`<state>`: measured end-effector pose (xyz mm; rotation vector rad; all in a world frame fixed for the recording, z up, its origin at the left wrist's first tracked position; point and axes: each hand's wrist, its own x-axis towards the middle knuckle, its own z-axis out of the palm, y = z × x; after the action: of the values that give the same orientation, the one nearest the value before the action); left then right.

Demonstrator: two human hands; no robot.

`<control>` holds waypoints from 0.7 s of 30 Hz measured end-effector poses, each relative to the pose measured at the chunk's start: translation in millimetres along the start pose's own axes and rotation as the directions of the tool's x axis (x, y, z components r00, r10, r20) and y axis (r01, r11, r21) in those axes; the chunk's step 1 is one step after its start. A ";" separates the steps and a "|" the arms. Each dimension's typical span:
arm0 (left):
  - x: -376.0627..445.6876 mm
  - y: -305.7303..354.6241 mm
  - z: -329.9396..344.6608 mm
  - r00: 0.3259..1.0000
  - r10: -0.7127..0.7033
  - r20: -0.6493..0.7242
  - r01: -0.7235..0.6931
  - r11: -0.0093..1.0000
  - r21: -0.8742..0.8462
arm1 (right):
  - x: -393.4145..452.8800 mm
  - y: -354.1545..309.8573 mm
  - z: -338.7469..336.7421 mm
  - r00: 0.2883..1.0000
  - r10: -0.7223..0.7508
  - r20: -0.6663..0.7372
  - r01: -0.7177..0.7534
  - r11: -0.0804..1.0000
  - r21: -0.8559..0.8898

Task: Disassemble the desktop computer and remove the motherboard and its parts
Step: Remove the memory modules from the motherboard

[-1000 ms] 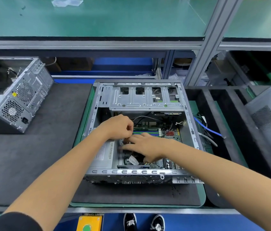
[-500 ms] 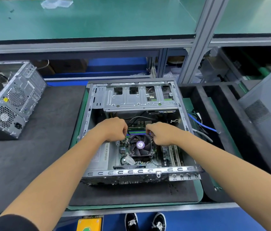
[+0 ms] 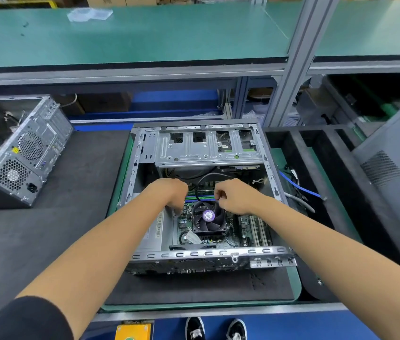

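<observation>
Fan [image 3: 208, 218] label unreadable | left fingers [image 3: 178, 209] curled, grasp unclear; right fingers [image 3: 219, 197] pinching cable [image 3: 200, 182]

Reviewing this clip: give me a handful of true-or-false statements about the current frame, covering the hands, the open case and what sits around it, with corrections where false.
1. Both hands reach inside the open computer case. True.
2. The cooler fan has been lifted out and lies on the mat. False: it sits on the motherboard, between the left hand and the right hand.
3. A second computer case stands to the left on the dark mat. True.
4. The right hand lies flat and open on the drive cage. False: its fingers are curled, at the fan's far edge.
5. A blue cable lies right of the case. True.
</observation>
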<state>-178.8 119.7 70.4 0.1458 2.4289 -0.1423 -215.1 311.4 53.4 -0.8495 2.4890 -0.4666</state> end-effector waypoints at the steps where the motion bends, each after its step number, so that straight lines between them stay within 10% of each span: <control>1: 2.4 0.2 -2.8 1.000 0.019 0.021 -0.018 0.999 -0.041 | -0.1 -0.9 1.5 1.000 -0.010 -0.003 0.010 1.000 0.011; 21: 23.7 -9.1 0.3 0.996 0.091 0.023 -0.078 0.939 -0.334 | -0.4 2.6 1.7 0.998 -0.036 0.042 0.038 0.998 -0.047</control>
<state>-197.8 112.2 55.4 0.0934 2.3641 0.3022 -215.1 313.3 50.9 -0.9160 2.4590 -0.4000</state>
